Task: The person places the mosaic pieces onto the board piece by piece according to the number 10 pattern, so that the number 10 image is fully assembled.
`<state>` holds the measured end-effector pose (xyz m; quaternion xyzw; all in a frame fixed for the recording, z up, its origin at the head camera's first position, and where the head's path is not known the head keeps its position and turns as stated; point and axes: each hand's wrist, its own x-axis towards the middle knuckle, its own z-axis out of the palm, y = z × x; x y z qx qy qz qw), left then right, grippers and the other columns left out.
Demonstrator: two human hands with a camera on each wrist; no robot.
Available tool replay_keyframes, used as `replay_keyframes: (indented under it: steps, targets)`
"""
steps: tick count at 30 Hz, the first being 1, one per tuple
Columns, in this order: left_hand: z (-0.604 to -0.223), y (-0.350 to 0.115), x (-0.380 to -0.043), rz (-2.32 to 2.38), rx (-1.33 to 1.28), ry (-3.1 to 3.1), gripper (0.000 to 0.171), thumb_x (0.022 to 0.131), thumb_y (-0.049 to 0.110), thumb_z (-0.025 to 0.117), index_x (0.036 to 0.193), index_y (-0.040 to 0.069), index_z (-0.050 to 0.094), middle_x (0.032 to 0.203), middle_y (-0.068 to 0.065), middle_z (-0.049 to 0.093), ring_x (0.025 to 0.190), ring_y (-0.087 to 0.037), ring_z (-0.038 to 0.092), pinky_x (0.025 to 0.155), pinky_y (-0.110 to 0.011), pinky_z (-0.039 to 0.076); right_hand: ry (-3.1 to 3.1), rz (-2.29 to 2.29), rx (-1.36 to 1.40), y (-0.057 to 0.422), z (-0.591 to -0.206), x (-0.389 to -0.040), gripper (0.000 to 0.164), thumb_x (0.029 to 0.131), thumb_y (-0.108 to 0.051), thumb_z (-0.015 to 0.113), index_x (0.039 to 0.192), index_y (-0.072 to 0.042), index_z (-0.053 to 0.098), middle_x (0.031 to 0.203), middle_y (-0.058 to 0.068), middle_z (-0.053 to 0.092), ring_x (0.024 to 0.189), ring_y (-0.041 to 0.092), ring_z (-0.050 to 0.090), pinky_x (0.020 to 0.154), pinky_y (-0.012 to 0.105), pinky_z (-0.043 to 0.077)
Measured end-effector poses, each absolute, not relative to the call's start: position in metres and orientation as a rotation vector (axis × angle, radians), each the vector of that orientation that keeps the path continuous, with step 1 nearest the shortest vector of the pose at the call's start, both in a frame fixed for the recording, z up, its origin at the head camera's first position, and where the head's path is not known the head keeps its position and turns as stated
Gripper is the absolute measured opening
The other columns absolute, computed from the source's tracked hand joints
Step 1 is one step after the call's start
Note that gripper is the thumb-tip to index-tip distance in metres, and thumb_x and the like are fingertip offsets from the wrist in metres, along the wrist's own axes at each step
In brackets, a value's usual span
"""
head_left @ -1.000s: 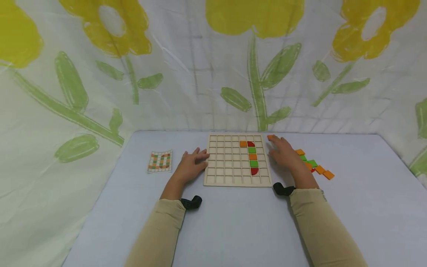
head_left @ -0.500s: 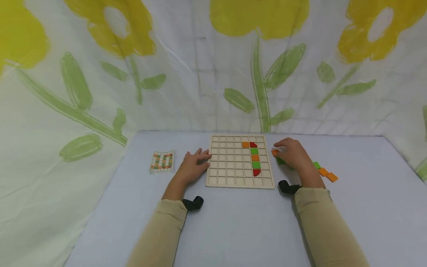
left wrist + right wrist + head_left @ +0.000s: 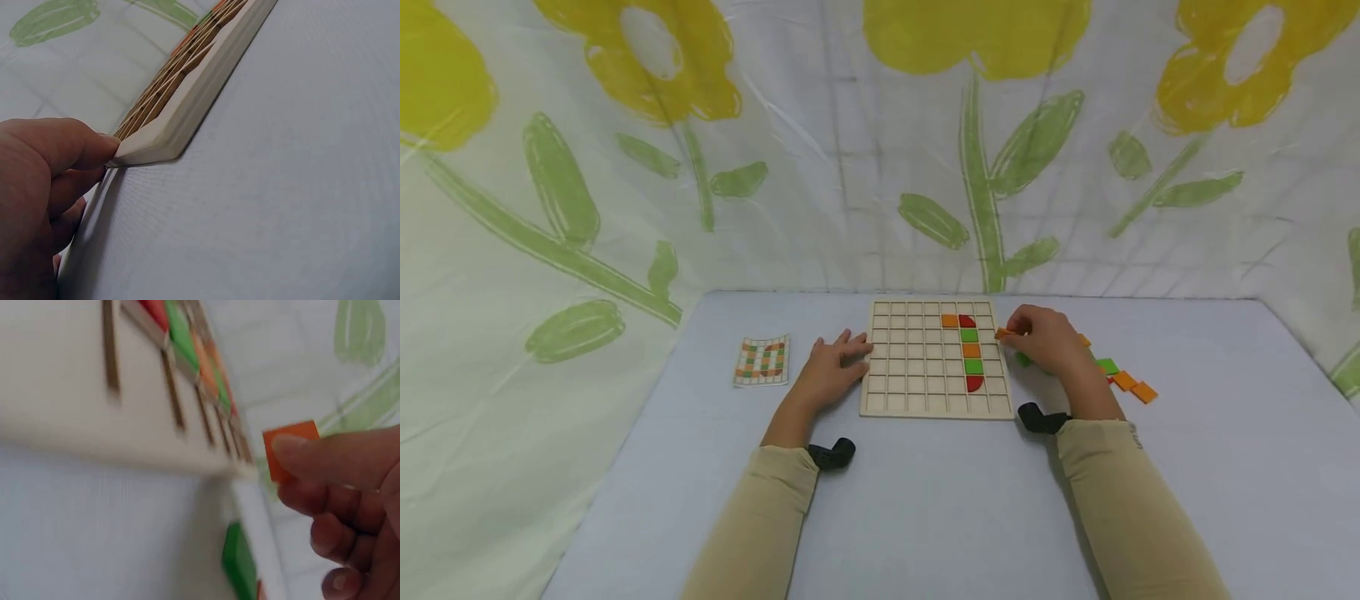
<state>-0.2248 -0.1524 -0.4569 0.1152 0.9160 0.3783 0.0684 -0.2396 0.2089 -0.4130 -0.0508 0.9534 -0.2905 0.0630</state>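
A pale wooden grid board (image 3: 936,414) lies on the table. A column of square green and orange tiles runs down its right part, with a rounded red tile (image 3: 974,383) at the bottom and another red tile (image 3: 966,321) on top, beside an orange square (image 3: 950,321). My left hand (image 3: 829,375) rests against the board's left edge, fingers spread; its thumb touches the rim in the left wrist view. Between thumb and fingertips, my right hand (image 3: 1051,340) pinches an orange square tile (image 3: 301,429), held just above the board's right edge.
Loose orange, green and red tiles (image 3: 1123,381) lie right of the board, partly hidden by the right hand. A green tile (image 3: 237,559) sits close to the board's right side. Left of the board lies a printed pattern card (image 3: 762,362). A flower-patterned curtain (image 3: 805,208) hangs behind the table.
The right hand went to the loose tiles, took up an orange tile and brought it left to the board's right edge. The left hand stays at the left edge.
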Motion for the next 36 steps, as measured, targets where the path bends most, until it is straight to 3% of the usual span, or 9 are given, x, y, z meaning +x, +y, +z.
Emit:
replay_keyframes:
  steps: [7,14,23,28,36]
  targets:
    - [-0.457,-0.152,-0.224,1.151,0.349,2.756,0.04,0.096,0.026,0.063,0.134,0.016,0.062,0.152,0.006,0.045,0.15,-0.018,0.024,0.125,-0.046,-0.005,2.679,-0.985,-0.473,0.171,-0.408,-0.228,0.018,0.083,-0.025,0.078,0.095,-0.015,0.07,0.088,0.001,0.069,0.085,0.018,0.06,0.075,0.032,0.051]
    - [-0.455,-0.152,-0.223,1.155,0.343,2.741,0.04,0.096,0.026,0.062,0.135,0.016,0.062,0.151,0.007,0.046,0.15,-0.016,0.024,0.126,-0.044,-0.005,2.621,-0.879,-0.505,0.153,-0.413,-0.222,0.008,0.082,-0.022,0.077,0.088,-0.018,0.071,0.078,-0.003,0.067,0.075,0.015,0.059,0.069,0.029,0.051]
    - [-0.456,-0.152,-0.225,1.161,0.349,2.753,0.04,0.096,0.026,0.062,0.134,0.015,0.062,0.151,0.007,0.046,0.15,-0.017,0.024,0.126,-0.045,-0.004,2.682,-0.743,-0.564,0.153,-0.414,-0.221,0.009,0.09,-0.027,0.072,0.094,-0.022,0.078,0.09,-0.006,0.072,0.084,0.013,0.061,0.077,0.034,0.053]
    - [-0.457,-0.152,-0.225,1.156,0.347,2.749,0.04,0.096,0.027,0.061,0.134,0.016,0.062,0.151,0.008,0.045,0.151,-0.017,0.023,0.126,-0.045,-0.005,2.751,-0.741,-0.415,0.171,-0.403,-0.222,0.014,0.09,-0.025,0.071,0.101,-0.018,0.075,0.093,0.003,0.069,0.083,0.02,0.058,0.07,0.032,0.049]
    - [-0.457,-0.152,-0.224,1.141,0.342,2.748,0.039,0.097,0.027,0.061,0.134,0.017,0.062,0.151,0.008,0.045,0.151,-0.017,0.022,0.126,-0.045,-0.006,2.71,-0.774,-0.105,0.246,-0.389,-0.216,0.032,0.088,-0.023,0.07,0.117,-0.01,0.069,0.104,0.013,0.062,0.077,0.022,0.056,0.06,0.03,0.048]
